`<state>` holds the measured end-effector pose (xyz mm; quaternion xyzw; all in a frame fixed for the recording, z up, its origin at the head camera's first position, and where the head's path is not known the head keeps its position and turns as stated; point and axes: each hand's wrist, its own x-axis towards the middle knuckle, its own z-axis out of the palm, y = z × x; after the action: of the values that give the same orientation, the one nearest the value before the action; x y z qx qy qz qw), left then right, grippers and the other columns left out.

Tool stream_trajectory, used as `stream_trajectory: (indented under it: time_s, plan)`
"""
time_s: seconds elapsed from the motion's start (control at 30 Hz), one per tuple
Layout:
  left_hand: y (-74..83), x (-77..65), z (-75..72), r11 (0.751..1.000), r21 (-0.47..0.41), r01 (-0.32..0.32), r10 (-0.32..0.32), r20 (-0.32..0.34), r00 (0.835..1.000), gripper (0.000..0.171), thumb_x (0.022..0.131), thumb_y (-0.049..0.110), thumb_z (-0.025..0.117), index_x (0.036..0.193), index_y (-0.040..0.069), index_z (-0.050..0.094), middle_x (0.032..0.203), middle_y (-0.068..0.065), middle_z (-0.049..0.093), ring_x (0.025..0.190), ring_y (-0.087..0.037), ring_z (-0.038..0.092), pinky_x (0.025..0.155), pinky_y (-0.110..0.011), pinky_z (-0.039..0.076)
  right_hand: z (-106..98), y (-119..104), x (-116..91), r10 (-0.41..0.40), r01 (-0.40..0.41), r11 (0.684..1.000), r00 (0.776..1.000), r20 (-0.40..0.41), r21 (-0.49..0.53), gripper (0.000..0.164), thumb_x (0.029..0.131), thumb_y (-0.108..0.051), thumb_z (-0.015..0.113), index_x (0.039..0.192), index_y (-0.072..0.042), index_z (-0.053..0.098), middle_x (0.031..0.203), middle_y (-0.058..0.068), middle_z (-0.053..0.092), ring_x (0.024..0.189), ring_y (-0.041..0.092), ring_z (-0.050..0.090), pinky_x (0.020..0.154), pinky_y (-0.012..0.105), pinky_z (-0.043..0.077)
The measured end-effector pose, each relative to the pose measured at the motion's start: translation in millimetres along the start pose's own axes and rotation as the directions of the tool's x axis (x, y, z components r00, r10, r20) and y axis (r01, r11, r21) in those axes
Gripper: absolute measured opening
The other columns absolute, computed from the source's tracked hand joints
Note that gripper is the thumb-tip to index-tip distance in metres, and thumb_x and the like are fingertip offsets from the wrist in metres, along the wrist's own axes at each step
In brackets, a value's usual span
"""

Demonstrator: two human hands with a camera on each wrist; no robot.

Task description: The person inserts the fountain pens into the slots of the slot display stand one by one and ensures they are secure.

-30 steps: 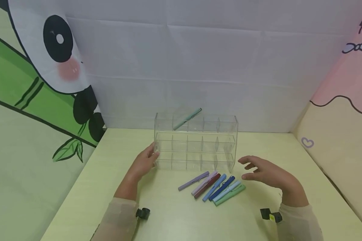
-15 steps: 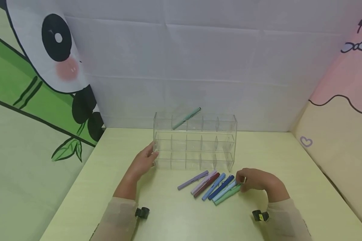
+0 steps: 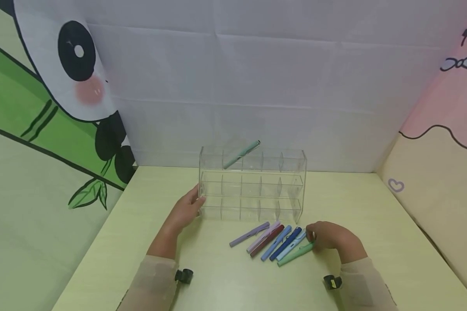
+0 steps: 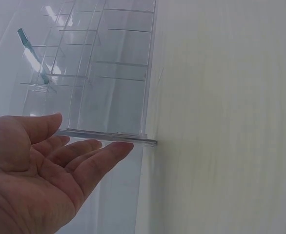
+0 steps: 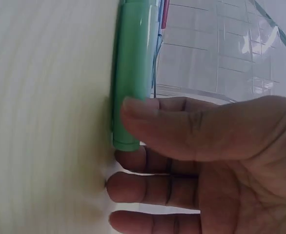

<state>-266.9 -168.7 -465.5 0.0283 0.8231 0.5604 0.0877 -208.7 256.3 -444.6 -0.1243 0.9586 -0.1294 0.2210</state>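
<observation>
A clear plastic pen rack (image 3: 253, 198) with three tiers of compartments stands on the table. My left hand (image 3: 183, 211) grips its left side panel, the thumb on one face and the fingers on the other in the left wrist view. My right hand (image 3: 328, 235) pinches the end of a green pen (image 3: 293, 255) between thumb and forefinger; the other fingers extend below it in the right wrist view (image 5: 155, 187). That pen lies low at the right end of a row. A teal pen (image 3: 241, 155) leans slantwise in the top tier.
Beside the green pen lie a light blue pen (image 3: 289, 247), a dark blue pen (image 3: 285, 244), a mid-blue pen (image 3: 275, 244), a dark red pen (image 3: 266, 242), a pink-lilac pen (image 3: 261, 238) and a purple pen (image 3: 249, 234). A white cloth wall (image 3: 280, 86) rises behind the table (image 3: 225, 285).
My right hand has come down and leftward onto the green pen, which now lies slightly apart from the light blue one. The left hand stays at the rack.
</observation>
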Motion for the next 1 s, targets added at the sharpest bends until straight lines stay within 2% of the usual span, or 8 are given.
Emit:
stream_trajectory:
  time_s: [0.2,0.3,0.43,0.67,0.8,1.0]
  plan:
    - [0.4,-0.6,2.3,1.0,0.006,-0.003,0.003,0.0,1.0,0.059,0.104,0.033,0.048,0.157,0.032,0.021,0.161,-0.007,0.029,0.143,-0.036,0.036,0.102,-0.051,0.05,-3.2,8.1,-7.2,-0.029,0.032,0.991,0.999,-0.03,0.126,0.026,0.073,0.0,0.078,0.081,-0.013,0.057,0.078,-0.001,0.054,0.074,0.017,0.048,0.062,0.031,0.037]
    - [0.1,-0.7,2.5,1.0,0.009,-0.003,0.003,0.0,1.0,0.06,0.104,0.035,0.048,0.157,0.033,0.021,0.161,-0.007,0.029,0.143,-0.036,0.036,0.102,-0.05,0.05,-7.8,13.4,-10.7,-0.072,0.074,0.969,0.997,-0.02,0.234,0.023,0.075,-0.001,0.078,0.082,-0.009,0.057,0.073,0.0,0.052,0.068,0.016,0.048,0.058,0.028,0.037]
    - [-0.8,-0.5,1.6,1.0,0.01,-0.005,0.005,0.0,1.0,0.06,0.104,0.036,0.048,0.157,0.033,0.021,0.16,-0.008,0.03,0.141,-0.037,0.037,0.102,-0.05,0.051,-14.9,19.2,-13.4,-0.15,0.136,0.934,0.989,0.018,0.331,0.015,0.082,-0.002,0.072,0.091,-0.005,0.06,0.071,0.002,0.053,0.063,0.016,0.05,0.053,0.028,0.041]
    - [1.3,-0.8,0.3,1.0,0.015,-0.009,0.009,-0.003,1.0,0.059,0.104,0.033,0.048,0.157,0.033,0.021,0.16,-0.007,0.031,0.141,-0.036,0.038,0.1,-0.049,0.052,-24.3,25.4,-16.2,-0.233,0.208,0.906,0.972,0.025,0.369,0.008,0.092,-0.013,0.066,0.099,-0.009,0.065,0.077,0.003,0.058,0.069,0.018,0.054,0.06,0.035,0.049]
    - [2.5,-2.1,-0.3,1.0,0.019,-0.008,0.008,0.0,1.0,0.06,0.104,0.035,0.048,0.158,0.031,0.02,0.16,-0.009,0.03,0.142,-0.036,0.037,0.101,-0.049,0.051,-26.2,27.8,-15.2,-0.271,0.243,0.868,0.963,0.003,0.434,0.013,0.094,-0.015,0.064,0.101,-0.005,0.059,0.082,0.007,0.06,0.075,0.022,0.056,0.065,0.038,0.051]
    - [4.9,-3.0,-0.6,1.0,0.018,-0.003,0.003,0.006,1.0,0.062,0.103,0.039,0.048,0.158,0.033,0.02,0.161,-0.008,0.029,0.143,-0.035,0.035,0.102,-0.049,0.051,-29.4,29.2,-13.4,-0.354,0.325,0.78,0.934,-0.051,0.534,0.02,0.098,-0.019,0.061,0.106,-0.002,0.056,0.097,0.019,0.068,0.091,0.035,0.062,0.078,0.034,0.053]
